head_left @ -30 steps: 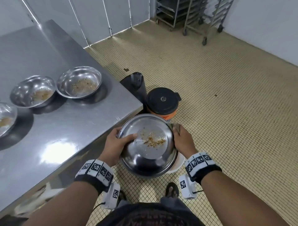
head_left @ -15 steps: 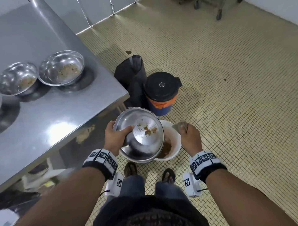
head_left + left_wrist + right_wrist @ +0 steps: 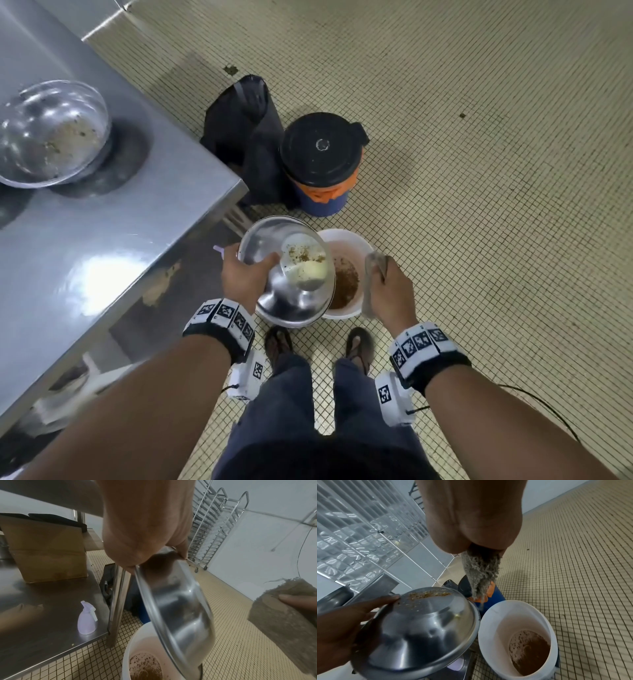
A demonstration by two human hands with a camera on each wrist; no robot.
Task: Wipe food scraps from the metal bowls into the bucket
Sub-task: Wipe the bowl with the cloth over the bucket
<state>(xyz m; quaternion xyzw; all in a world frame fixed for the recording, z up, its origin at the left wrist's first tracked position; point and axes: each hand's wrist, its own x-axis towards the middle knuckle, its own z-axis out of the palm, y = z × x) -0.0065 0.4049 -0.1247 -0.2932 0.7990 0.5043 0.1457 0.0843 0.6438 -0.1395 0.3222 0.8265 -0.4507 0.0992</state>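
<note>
My left hand (image 3: pixel 245 279) grips the rim of a metal bowl (image 3: pixel 291 274), thumb inside, and holds it tilted toward the white bucket (image 3: pixel 356 241) on the floor. Brown food scraps (image 3: pixel 428 595) cling to the bowl's flat bottom. The bucket (image 3: pixel 494 620) holds brown slop at its base. My right hand (image 3: pixel 390 291) grips a grey cloth (image 3: pixel 373 263) beside the bucket, to the right of the bowl and clear of it. In the right wrist view the cloth (image 3: pixel 481 573) hangs from my fist above the bucket's rim. Another soiled metal bowl (image 3: pixel 51 133) sits on the steel table (image 3: pixel 120 222).
A lidded blue and orange container (image 3: pixel 322 164) and a black bag (image 3: pixel 246 137) stand on the tiled floor just beyond the bucket. A lilac spray bottle (image 3: pixel 86 619) and a cardboard box (image 3: pixel 48 551) rest on the table's lower shelf. Wheeled racks (image 3: pixel 211 527) stand far off. My feet (image 3: pixel 279 342) are just behind the bucket.
The bowl has come down off the table's level and tilted over the bucket. My right hand with the cloth has left the bowl's rim and moved right of the bucket.
</note>
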